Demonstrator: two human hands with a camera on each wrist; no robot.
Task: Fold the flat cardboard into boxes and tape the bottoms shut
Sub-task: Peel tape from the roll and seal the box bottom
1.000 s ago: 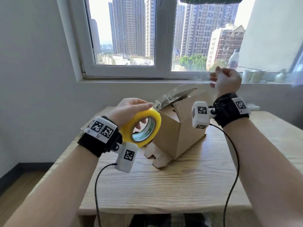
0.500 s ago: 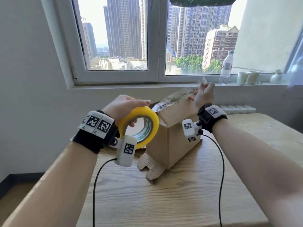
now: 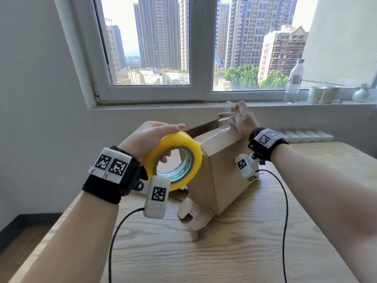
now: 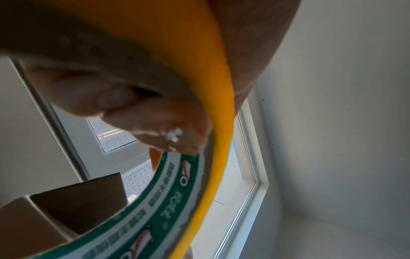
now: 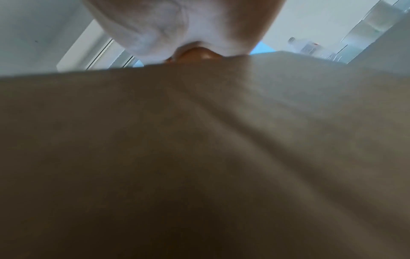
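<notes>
A person stands at a wooden bench (image 3: 234, 252) under a window, taping a cardboard box (image 3: 222, 176) that sits upside down near the bench's far middle, its loose top flaps splayed against the wood below. A second ago the right hand (image 3: 241, 119) was raised in the air above the box, stretching clear tape away from the roll; now it has come down onto the far top edge, fingers laid fairly straight, pressing the end of the tape strip (image 3: 221, 130) onto the cardboard. The strip now lies along the closed bottom flaps instead of hanging free. The left hand (image 3: 146, 137) has barely moved: its grip is clenched around the yellow tape roll (image 3: 177, 160), thumb over the outer rim and fingers through the core, held just beside the box's near corner. This suggests the seam is being sealed; the strip probably still needs smoothing flat and cutting from the roll.
</notes>
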